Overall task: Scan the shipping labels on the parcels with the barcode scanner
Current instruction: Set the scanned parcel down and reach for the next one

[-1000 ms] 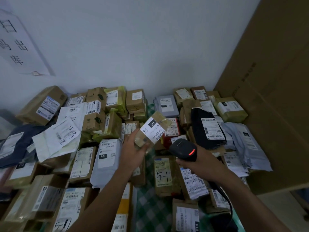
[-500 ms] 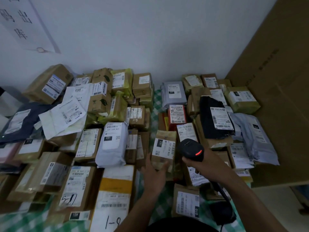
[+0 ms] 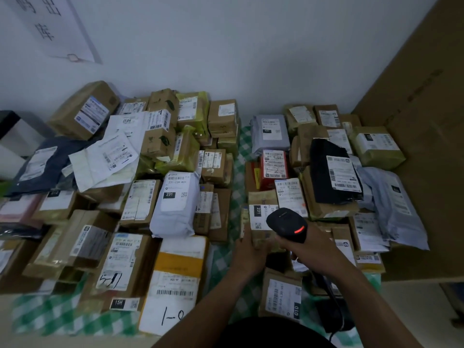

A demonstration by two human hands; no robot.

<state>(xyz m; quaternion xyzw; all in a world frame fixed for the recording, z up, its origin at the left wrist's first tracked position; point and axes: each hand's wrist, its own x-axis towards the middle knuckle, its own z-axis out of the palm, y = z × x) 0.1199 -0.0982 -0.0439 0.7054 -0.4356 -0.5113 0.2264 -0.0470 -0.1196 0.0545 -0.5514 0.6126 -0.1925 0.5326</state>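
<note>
head view: the left hand (image 3: pixel 247 249) curls its fingers round the near end of a small brown parcel (image 3: pixel 259 217), label up, low on the right-hand heap. the right hand (image 3: pixel 316 249) grips the barcode scanner (image 3: pixel 288 224), red light lit, just over that label. neighbouring labels (image 3: pixel 291 194) lie touching it, so the beam may read the wrong one. the cable (image 3: pixel 329 292) could drag the 010 parcel (image 3: pixel 281 295). the only free room is the checked strip of counter (image 3: pixel 236 172); a cardboard sheet (image 3: pixel 426 146) closes the right.

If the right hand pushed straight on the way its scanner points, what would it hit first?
Probably the small parcel with the 231 label, held by the left hand: the barcode scanner in the right hand aims at it from close by. Depth between them is unclear.
</note>
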